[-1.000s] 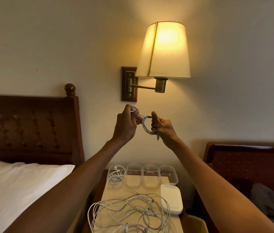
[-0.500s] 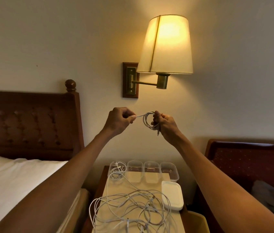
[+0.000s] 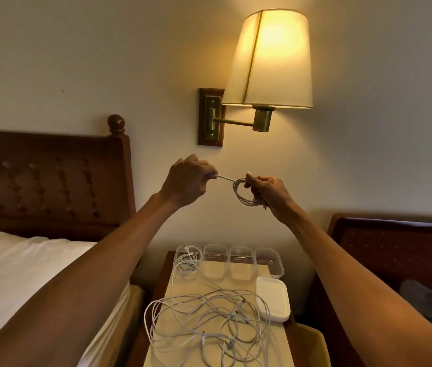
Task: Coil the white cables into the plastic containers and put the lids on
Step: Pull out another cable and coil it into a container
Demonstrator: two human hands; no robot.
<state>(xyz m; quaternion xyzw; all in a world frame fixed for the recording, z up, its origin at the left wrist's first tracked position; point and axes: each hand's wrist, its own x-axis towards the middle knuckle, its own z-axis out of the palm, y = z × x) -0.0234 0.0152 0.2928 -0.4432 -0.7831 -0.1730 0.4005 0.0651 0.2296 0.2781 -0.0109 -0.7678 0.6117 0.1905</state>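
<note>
Left hand (image 3: 185, 181) pinches the free end (image 3: 226, 178), now pulled taut toward 9 o'clock, off the small coil (image 3: 241, 196) gripped in right hand's (image 3: 270, 192) curled fingers. Wrap likely cinched; coil seems ready for an empty container (image 3: 215, 248) at 6 o'clock.
</note>
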